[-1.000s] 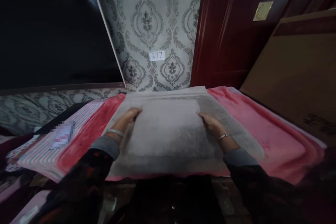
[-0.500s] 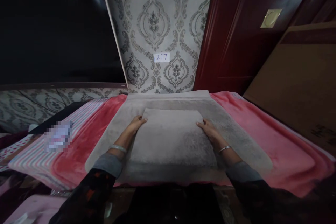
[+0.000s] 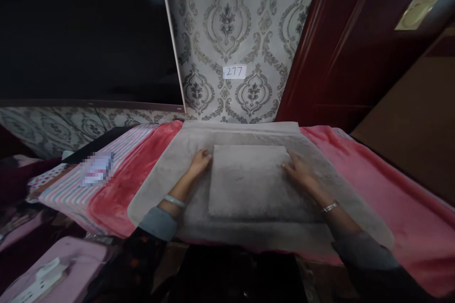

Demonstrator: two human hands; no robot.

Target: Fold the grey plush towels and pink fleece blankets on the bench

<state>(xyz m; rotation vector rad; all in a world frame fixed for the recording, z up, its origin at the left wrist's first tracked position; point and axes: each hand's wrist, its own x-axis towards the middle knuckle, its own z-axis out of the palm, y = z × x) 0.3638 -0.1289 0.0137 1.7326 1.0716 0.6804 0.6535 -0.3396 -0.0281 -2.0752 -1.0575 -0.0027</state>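
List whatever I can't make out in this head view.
All in the head view:
- Underside of the smaller grey plush cloth: hidden by its own top.
- Contact between the left hand or right hand and that cloth's edges: too blurred.
- Item on the striped cloth: masked by pixelation.
- Television: cut off by the top and left edges.
- Cardboard box: cut off by the right edge.

This is a room in a home: damask-patterned wallpaper (image 3: 231, 23) covers the wall, with a large dark television (image 3: 85, 33) in front and glossy dark-red panelling (image 3: 341, 57) to the right. Pink plush cloth (image 3: 359, 165) and striped fabric (image 3: 67, 196) lie spread below. The brown panel (image 3: 415, 123) at far right may be a cardboard box; that corner is dim.
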